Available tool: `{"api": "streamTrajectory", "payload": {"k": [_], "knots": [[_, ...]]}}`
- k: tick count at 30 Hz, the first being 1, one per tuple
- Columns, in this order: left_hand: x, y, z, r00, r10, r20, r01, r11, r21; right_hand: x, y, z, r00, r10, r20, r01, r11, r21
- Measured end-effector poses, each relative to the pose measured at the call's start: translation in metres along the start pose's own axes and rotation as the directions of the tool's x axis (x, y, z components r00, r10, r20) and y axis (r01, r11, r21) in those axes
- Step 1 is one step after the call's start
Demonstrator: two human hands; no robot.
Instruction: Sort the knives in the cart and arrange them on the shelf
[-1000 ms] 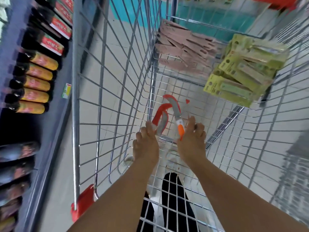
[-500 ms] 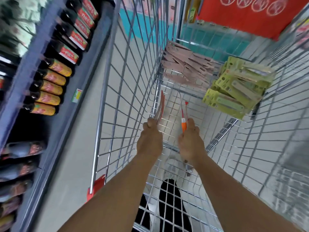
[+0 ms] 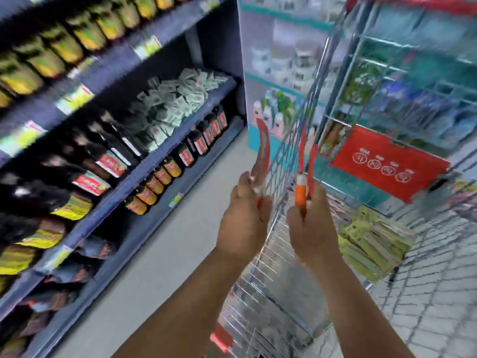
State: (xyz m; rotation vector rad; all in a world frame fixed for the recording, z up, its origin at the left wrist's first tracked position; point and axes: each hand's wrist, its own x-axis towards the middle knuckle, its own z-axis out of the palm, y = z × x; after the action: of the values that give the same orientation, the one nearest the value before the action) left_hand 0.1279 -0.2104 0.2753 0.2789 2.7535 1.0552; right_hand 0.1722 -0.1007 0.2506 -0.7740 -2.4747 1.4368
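Above cart [image 3: 273, 254], left hand [image 3: 242, 223] gripping red-carded knife [image 3: 263, 148], right hand [image 3: 309, 228] gripping orange-handled knife [image 3: 300, 192]

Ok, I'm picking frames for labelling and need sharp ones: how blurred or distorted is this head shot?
Head view: heavy motion blur smears the shelf bottles and the cart wires; the left hand and right hand with their red knife packs are soft but readable; wide-angle distortion tilts the shelves; lighting is even, with no strong glare.
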Motion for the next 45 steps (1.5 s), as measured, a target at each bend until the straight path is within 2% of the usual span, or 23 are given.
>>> {"api": "streamTrajectory", "payload": {"k": [4, 7, 11, 18, 22, 25, 29, 32, 35, 40, 42, 45], "knots": [[0.006, -0.008, -0.074, 0.98, 0.05, -0.195, -0.053, 0.999, -0.012, 0.002, -0.079, 0.018, 0.986, -0.167, 0.025, 0.167, 0.986, 0.001], [0.002, -0.024, -0.139, 0.945, 0.067, -0.321, -0.093, 0.993, -0.067, -0.005, -0.138, 0.044, 0.953, -0.287, 0.099, 0.29, 0.957, -0.016], [-0.01, -0.068, -0.226, 0.893, 0.029, -0.448, -0.078, 0.993, -0.092, -0.027, -0.217, 0.102, 0.883, -0.437, 0.171, 0.442, 0.897, 0.008], [-0.044, -0.175, -0.392, 0.758, 0.042, -0.65, -0.06, 0.998, -0.005, -0.098, -0.355, 0.227, 0.759, -0.59, 0.275, 0.589, 0.802, 0.096], [-0.069, -0.235, -0.481, 0.679, 0.033, -0.733, -0.017, 0.999, 0.029, -0.144, -0.426, 0.3, 0.663, -0.678, 0.318, 0.673, 0.726, 0.143], [-0.089, -0.274, -0.536, 0.633, 0.027, -0.773, 0.041, 0.997, 0.069, -0.175, -0.472, 0.348, 0.626, -0.682, 0.378, 0.677, 0.716, 0.173], [-0.12, -0.317, -0.598, 0.563, -0.05, -0.825, 0.147, 0.988, 0.04, -0.216, -0.524, 0.402, 0.555, -0.699, 0.452, 0.716, 0.677, 0.168], [-0.135, -0.345, -0.638, 0.499, -0.161, -0.852, 0.298, 0.955, -0.006, -0.243, -0.558, 0.433, 0.493, -0.682, 0.54, 0.734, 0.659, 0.162], [-0.141, -0.373, -0.668, 0.446, -0.283, -0.85, 0.478, 0.878, -0.041, -0.26, -0.586, 0.471, 0.452, -0.623, 0.638, 0.742, 0.66, 0.119], [-0.127, -0.416, -0.696, 0.422, -0.377, -0.824, 0.615, 0.787, -0.044, -0.269, -0.619, 0.542, 0.405, -0.57, 0.714, 0.791, 0.61, 0.039], [-0.114, -0.432, -0.705, 0.424, -0.391, -0.817, 0.652, 0.758, -0.024, -0.267, -0.63, 0.569, 0.416, -0.549, 0.725, 0.809, 0.588, -0.018], [-0.095, -0.45, -0.715, 0.445, -0.456, -0.771, 0.749, 0.662, 0.04, -0.259, -0.642, 0.6, 0.438, -0.505, 0.744, 0.801, 0.595, -0.067]]}}
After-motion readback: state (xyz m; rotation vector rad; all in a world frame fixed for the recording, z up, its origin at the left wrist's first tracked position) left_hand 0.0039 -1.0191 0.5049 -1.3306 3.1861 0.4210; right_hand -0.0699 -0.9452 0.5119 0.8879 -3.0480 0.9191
